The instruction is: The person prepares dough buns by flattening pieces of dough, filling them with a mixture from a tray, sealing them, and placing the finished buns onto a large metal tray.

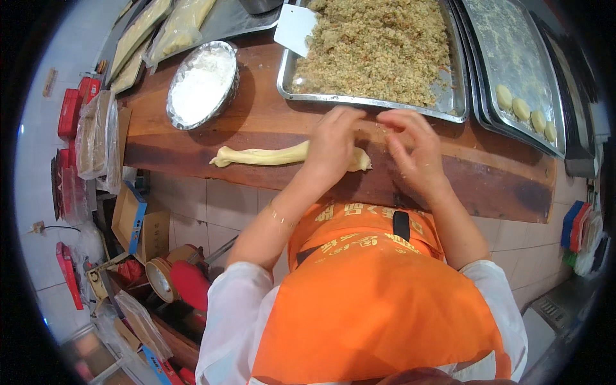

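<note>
A pale yellow rope of dough [260, 156] lies left to right along the near part of the wooden table, with ragged ends. My left hand [332, 144] is over it toward its right end, palm down, its fingers reaching past the rope's far side. The palm hides that stretch of dough, and a short end [361, 160] shows to the right. Just beyond this end is my right hand [416, 144], thumb and fingers apart, with nothing visible in it. Its fingertips point toward my left hand, with a small gap between the two.
A metal tray [359, 99] of crumbly filling stands ahead, a white scraper [295, 29] at its corner. A bowl of white flour [204, 83] is at the left. Several small dough pieces [538, 120] sit on a floured tray [513, 45] at the right. Boxes [154, 231] crowd the lower left.
</note>
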